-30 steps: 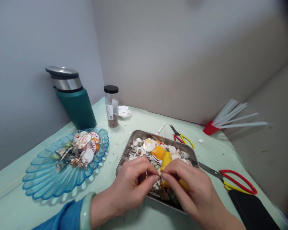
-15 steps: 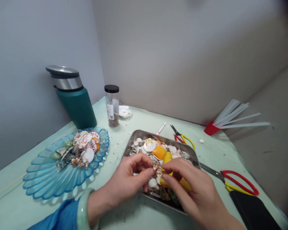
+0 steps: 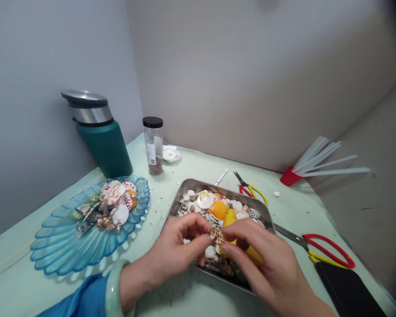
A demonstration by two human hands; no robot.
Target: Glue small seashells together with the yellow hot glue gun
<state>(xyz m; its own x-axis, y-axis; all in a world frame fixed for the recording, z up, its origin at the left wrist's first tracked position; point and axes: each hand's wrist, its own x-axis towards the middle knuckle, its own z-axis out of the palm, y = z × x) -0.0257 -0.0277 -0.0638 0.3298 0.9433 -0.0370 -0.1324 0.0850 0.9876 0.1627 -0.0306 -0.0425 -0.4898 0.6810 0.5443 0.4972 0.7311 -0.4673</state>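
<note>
My left hand (image 3: 183,240) is closed, thumb and fingertips pinching a small brown-and-white spotted seashell (image 3: 214,233). My right hand (image 3: 267,259) is also closed, its thumb and forefinger on a second spotted seashell (image 3: 219,240) that touches the first one. Both hands are over the near half of a metal tray (image 3: 271,215) full of mixed shells. A yellow object (image 3: 229,218) lies among the shells, partly hidden behind my right hand, so I cannot tell its kind. An orange shell (image 3: 218,210) and a white scallop shell (image 3: 205,199) show beyond my fingers.
On the left is a blue scalloped dish (image 3: 49,251) holding a pile of shells. Behind stand a teal bottle (image 3: 105,145) and a clear jar (image 3: 153,147). Small scissors (image 3: 251,190), larger scissors (image 3: 326,251), a black object (image 3: 346,288) and a red cup (image 3: 290,176) with translucent sticks lie rightward.
The two spotted shells have turned slightly between my fingertips. Both hands stay over the tray in nearly the same place, and the surroundings look unchanged.
</note>
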